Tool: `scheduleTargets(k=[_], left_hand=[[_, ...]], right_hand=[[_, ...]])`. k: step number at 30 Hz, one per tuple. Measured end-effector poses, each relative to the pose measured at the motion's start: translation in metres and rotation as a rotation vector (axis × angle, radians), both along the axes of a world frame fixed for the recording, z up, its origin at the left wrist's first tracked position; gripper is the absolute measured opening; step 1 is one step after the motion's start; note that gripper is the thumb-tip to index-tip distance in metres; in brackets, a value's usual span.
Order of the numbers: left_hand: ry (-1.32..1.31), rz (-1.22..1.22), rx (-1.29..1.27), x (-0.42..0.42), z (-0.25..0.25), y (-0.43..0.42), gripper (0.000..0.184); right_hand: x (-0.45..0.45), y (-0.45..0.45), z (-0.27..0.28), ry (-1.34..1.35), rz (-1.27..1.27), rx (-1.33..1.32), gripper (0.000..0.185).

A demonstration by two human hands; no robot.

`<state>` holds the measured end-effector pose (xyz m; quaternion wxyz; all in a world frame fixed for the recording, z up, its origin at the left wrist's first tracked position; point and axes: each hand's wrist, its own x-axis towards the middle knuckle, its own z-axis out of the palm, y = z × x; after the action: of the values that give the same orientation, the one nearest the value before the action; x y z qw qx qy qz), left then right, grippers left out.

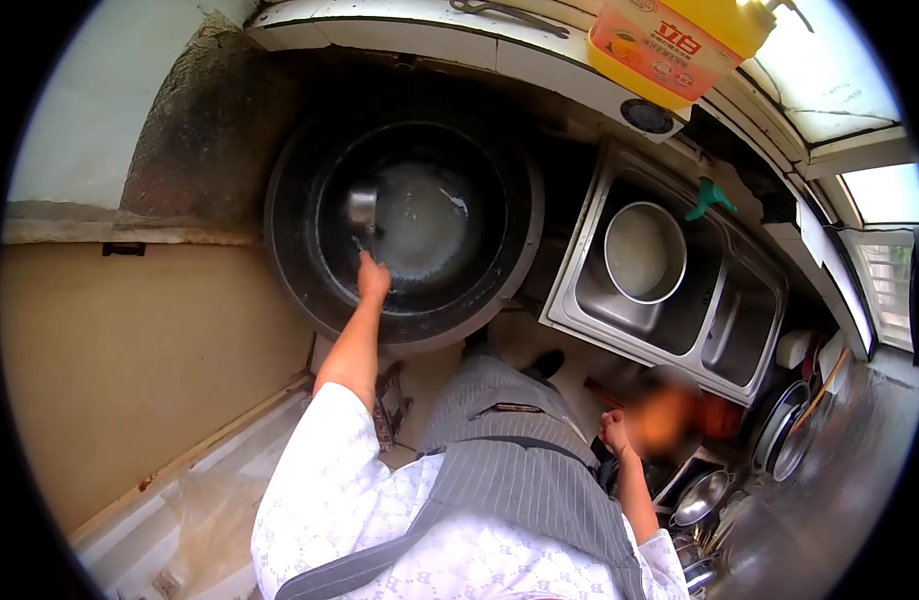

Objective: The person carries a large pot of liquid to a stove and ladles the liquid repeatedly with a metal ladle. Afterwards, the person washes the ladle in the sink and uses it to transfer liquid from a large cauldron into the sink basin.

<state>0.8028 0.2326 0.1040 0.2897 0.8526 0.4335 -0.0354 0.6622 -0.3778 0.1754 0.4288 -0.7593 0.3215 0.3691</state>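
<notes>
My left hand (375, 277) reaches into a large round dark vat (528, 235) and is closed around the handle of a metal ladle (363, 207). The ladle's bowl is over the inside of the vat, left of a pale, cloudy, shiny patch at the bottom that looks like liquid. My right hand (614, 432) is held low at my right side with its fingers curled. Beside it is a blurred orange shape (668, 412). Whatever that hand holds, if anything, I cannot make out.
Right of the vat is a double steel sink (570, 290); a round metal pot (612, 268) with whitish contents stands in its left basin. A green tap handle (710, 196) overhangs it. A yellow detergent jug (670, 50) stands on the ledge. Pans (702, 498) sit at lower right.
</notes>
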Motion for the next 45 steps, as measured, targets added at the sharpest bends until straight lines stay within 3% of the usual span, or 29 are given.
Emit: scheduleTargets(k=[2, 5, 6, 8, 9, 10, 12, 14, 17, 20, 24, 28, 33, 36, 38, 40, 41, 45], left_hand=[[-0.149, -0.091, 0.008, -0.005, -0.048, -0.016, 0.04], [-0.19, 0.306, -0.728, 0.009, -0.007, -0.069, 0.033], [-0.192, 0.303, -0.728, 0.007, -0.003, -0.078, 0.033], [-0.332, 0.48, -1.113, 0.008, 0.014, -0.09, 0.033], [-0.392, 0.547, -1.218, 0.005, 0.025, -0.093, 0.022], [-0.402, 0.535, -1.212, 0.0, 0.03, -0.095, 0.022], [-0.499, 0.6, -1.584, -0.009, 0.045, -0.099, 0.013], [-0.503, 0.591, -1.563, -0.015, 0.081, -0.118, 0.011], [-0.482, 0.356, -1.658, -0.02, 0.139, -0.147, 0.007], [-0.496, 0.198, -1.586, -0.014, 0.198, -0.185, 0.01], [-0.531, 0.044, -1.418, 0.001, 0.24, -0.234, 0.013], [-0.487, -0.074, -1.377, 0.013, 0.248, -0.287, 0.017], [-0.382, -0.208, -1.126, 0.02, 0.233, -0.35, 0.026], [-0.312, -0.436, -0.769, 0.021, 0.211, -0.373, 0.034], [-0.458, -0.729, -0.401, 0.024, 0.165, -0.365, 0.043], [-0.391, -0.841, -0.157, 0.018, 0.197, -0.383, 0.045], [-0.268, -0.834, -0.179, 0.017, 0.205, -0.386, 0.044], [-0.373, -0.985, 0.045, 0.012, 0.211, -0.384, 0.044]], right_hand=[[0.001, 0.001, -0.001, -0.004, 0.014, -0.004, 0.02], [0.004, -0.001, -0.007, -0.041, 0.013, 0.029, 0.021], [0.009, 0.004, -0.001, -0.052, 0.018, 0.011, 0.021], [0.017, 0.008, 0.008, -0.075, 0.02, 0.001, 0.021], [0.018, 0.007, 0.009, -0.074, 0.014, 0.006, 0.021], [0.02, 0.006, 0.01, -0.075, 0.007, 0.013, 0.022], [0.024, 0.001, 0.012, -0.091, -0.008, 0.03, 0.022], [0.022, -0.011, 0.006, -0.104, -0.032, 0.047, 0.022], [0.014, -0.036, -0.012, -0.074, -0.098, 0.1, 0.019], [0.014, -0.052, -0.005, -0.084, -0.047, 0.023, 0.018], [-0.002, -0.081, -0.008, -0.074, -0.104, 0.066, 0.018], [-0.025, -0.108, -0.021, -0.069, -0.169, 0.069, 0.019], [-0.054, -0.134, -0.03, -0.071, -0.274, 0.061, 0.022], [-0.07, -0.146, -0.036, -0.055, -0.326, 0.091, 0.024], [-0.076, -0.147, -0.037, -0.045, -0.343, 0.099, 0.023], [-0.077, -0.145, -0.036, -0.038, -0.357, 0.094, 0.022], [-0.077, -0.144, -0.035, -0.032, -0.368, 0.088, 0.022], [-0.067, -0.137, -0.037, -0.005, -0.358, 0.101, 0.021]])
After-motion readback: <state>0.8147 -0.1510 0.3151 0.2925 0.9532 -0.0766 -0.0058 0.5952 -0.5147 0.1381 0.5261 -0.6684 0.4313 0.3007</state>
